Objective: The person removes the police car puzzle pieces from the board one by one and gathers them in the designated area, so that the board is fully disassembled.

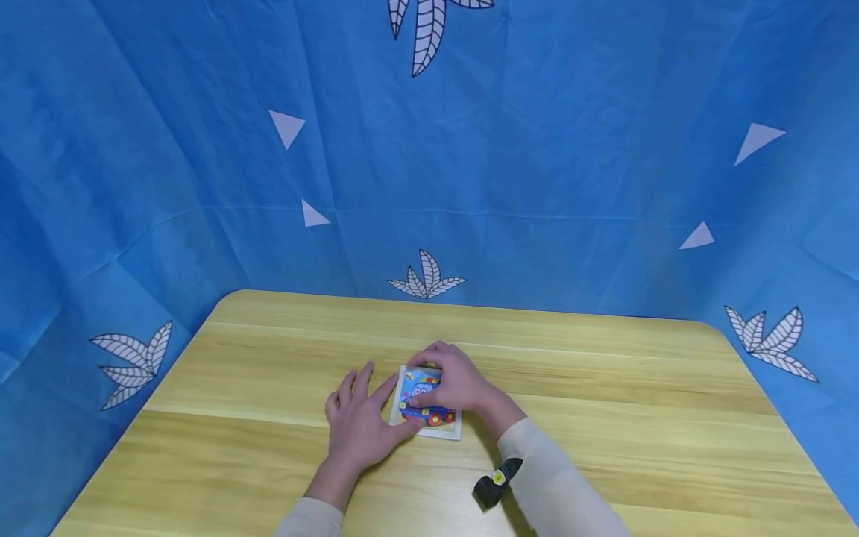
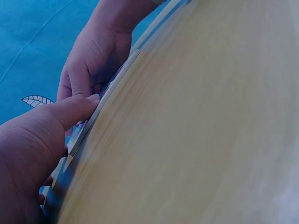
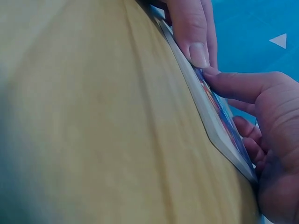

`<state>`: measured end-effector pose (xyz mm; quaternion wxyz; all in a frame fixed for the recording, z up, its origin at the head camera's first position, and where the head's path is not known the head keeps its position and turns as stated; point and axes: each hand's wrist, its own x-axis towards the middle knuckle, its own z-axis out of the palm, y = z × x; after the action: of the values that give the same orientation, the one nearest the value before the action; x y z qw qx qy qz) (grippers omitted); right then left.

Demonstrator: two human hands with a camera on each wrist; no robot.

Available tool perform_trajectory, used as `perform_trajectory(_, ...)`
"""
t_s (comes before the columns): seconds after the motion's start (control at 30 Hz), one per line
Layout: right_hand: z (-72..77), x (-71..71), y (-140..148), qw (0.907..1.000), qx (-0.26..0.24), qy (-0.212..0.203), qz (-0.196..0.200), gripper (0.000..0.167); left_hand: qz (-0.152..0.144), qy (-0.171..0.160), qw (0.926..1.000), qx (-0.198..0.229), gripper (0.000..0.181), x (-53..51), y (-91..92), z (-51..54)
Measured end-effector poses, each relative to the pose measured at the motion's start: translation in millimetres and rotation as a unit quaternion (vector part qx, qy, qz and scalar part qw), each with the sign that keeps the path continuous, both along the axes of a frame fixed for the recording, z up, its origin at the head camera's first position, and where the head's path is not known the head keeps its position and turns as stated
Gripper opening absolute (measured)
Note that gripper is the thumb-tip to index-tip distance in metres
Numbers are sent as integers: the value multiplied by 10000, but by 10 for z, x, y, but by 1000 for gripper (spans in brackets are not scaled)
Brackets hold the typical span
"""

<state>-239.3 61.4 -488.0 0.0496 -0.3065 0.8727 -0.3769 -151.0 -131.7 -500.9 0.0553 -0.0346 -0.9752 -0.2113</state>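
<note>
A small square picture board [image 1: 451, 431] with a pale rim lies flat on the table, showing a colourful cartoon vehicle. Beside its left edge, my left hand [image 1: 362, 429] has its fingers spread on the wood, and its thumb rests on the board's lower edge. From the right, my right hand [image 1: 456, 379] reaches over the board; its bent fingers are at the top edge and its thumb touches the picture, covering the upper right part. In the right wrist view, the thumb tips of the left hand [image 3: 189, 28] and right hand [image 3: 280, 116] nearly meet on the board [image 3: 205, 116].
The wooden table [image 1: 637, 418] extends around the board on all sides. A black strap with a dark block [image 1: 490, 491] is on the right sleeve near the wrist. Blue cloth [image 1: 537, 149] printed with leaves and white triangles hangs behind and at both sides.
</note>
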Motion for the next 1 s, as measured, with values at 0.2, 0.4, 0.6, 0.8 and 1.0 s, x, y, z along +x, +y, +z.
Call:
perform_trajectory(0.2, 15, -37, 7, 9996, 168, -28, 231, 49, 0, 20, 10000, -11, 89, 12, 1, 12)
perform_trajectory(0.4, 25, -73, 7, 9987, 328, 92, 367, 45, -13, -14, 9999, 104, 88, 11, 12, 35)
perform_trajectory(0.6, 77, -117, 18, 9968, 372, -182, 676, 44, 42, -52, 9999, 101, 88, 14, 2, 37)
perform_trajectory(0.8, 127, -200, 67, 9932, 515, -582, 863, 39, 6, -139, 9998, 164, 88, 6, 24, 26)
perform_trajectory(1.0, 126, -224, 42, 9909, 577, -665, 1014, 40, 54, -156, 9998, 115, 88, 17, 16, 28)
